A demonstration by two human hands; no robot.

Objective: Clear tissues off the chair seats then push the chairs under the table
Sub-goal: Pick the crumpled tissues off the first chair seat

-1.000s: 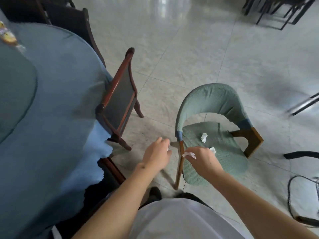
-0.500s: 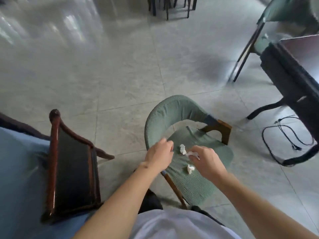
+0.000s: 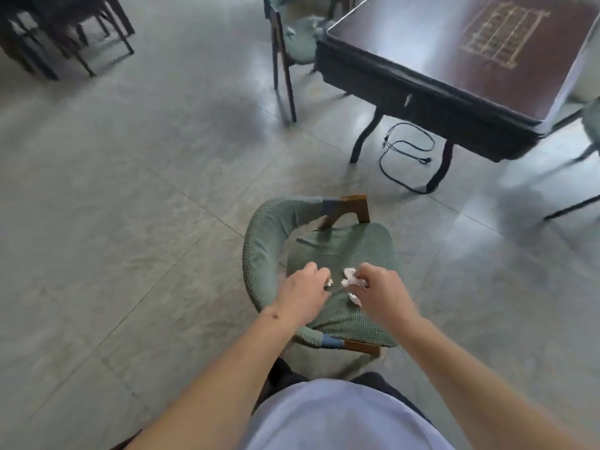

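On the grey tiled floor (image 3: 130, 222) stands a green chair (image 3: 266, 241), crumpled tissues (image 3: 354, 298) on its seat. The right hand (image 3: 383, 297) pinches one tissue (image 3: 350, 278); the left hand (image 3: 300, 295) curls around another scrap (image 3: 329, 282). A dark table (image 3: 454, 60) stands well apart.

The green chair (image 3: 341, 251), with a knit-covered seat, curved padded back and brown wooden arm ends, stands upright on the floor, well apart from the dark desk (image 3: 454, 69). Three crumpled white tissues lie mid-seat: one (image 3: 329, 282) small, one (image 3: 351, 277) larger (partly hidden), one (image 3: 354, 299) nearer the seat's front.
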